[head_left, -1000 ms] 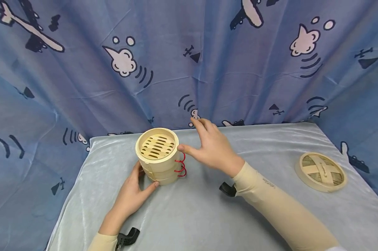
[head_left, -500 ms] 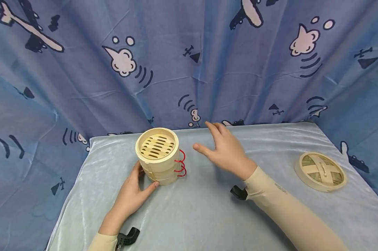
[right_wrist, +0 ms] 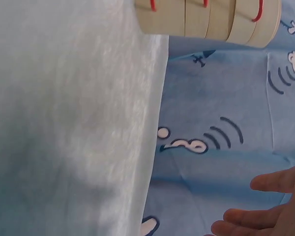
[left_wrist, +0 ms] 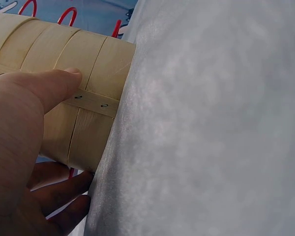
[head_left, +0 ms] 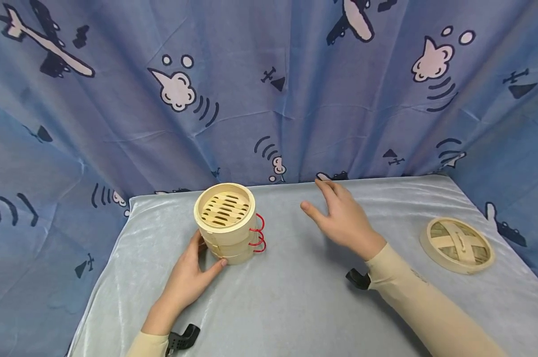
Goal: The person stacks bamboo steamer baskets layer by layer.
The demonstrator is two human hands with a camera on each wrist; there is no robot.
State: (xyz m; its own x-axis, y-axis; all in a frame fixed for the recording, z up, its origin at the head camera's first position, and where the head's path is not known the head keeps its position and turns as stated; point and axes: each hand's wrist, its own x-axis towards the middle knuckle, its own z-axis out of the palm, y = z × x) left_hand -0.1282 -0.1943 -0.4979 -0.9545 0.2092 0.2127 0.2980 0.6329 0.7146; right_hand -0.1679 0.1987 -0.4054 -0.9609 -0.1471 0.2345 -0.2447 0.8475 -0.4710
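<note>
A stacked bamboo steamer [head_left: 226, 240] with a slatted top tier stands upright on the cloth, left of centre. Red loops [head_left: 261, 238] stick out from its right side. My left hand [head_left: 184, 277] holds its lower left side; in the left wrist view the thumb [left_wrist: 59, 86] lies along the bamboo wall and the other fingers are around the far side. My right hand [head_left: 346, 218] is in the air to the right of the steamer, fingers spread and holding nothing. The round bamboo lid [head_left: 457, 245] lies on the cloth at the far right.
A pale blue cloth [head_left: 286, 307] covers the table, whose back edge meets a blue curtain [head_left: 251, 99] printed with aeroplanes and clouds. A black wrist mount [head_left: 359, 279] shows under my right wrist, another [head_left: 184, 338] beside my left.
My right hand has moved right, away from the rim of the steamer, which its thumb was at a second ago. The left hand and the steamer have stayed put.
</note>
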